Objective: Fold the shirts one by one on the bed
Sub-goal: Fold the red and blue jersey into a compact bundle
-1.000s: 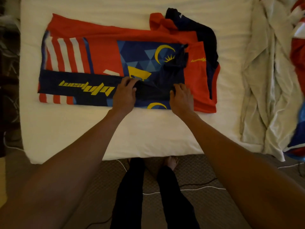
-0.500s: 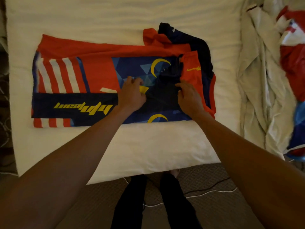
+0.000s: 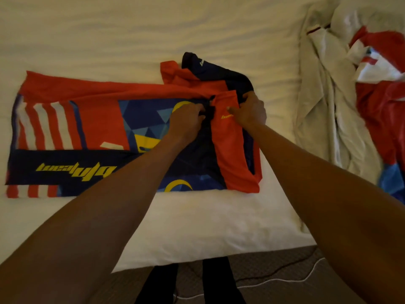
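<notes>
Hands first: my left hand (image 3: 188,120) and right hand (image 3: 251,113) sit close together, both pinching the red-and-navy shirt (image 3: 98,119) spread on the bed (image 3: 153,29). The yellow lettering (image 3: 76,170) left of them is upside down for me, some of it looks like "team".

Premises: a bedroom; whether in a private home or in lodging cannot be told. A bed (image 3: 197,227) under a white sheet fills most of the view. A crumpled pale cover (image 3: 324,106) lies on the bed's right part, with a heap of red, white and blue garments (image 3: 383,102) beyond it. A printed shirt (image 3: 98,119) is spread on the bed's middle. Below the bed's near edge is textured carpet (image 3: 252,263), crossed by a white cable (image 3: 285,281) and a dark cable (image 3: 282,268).
</notes>
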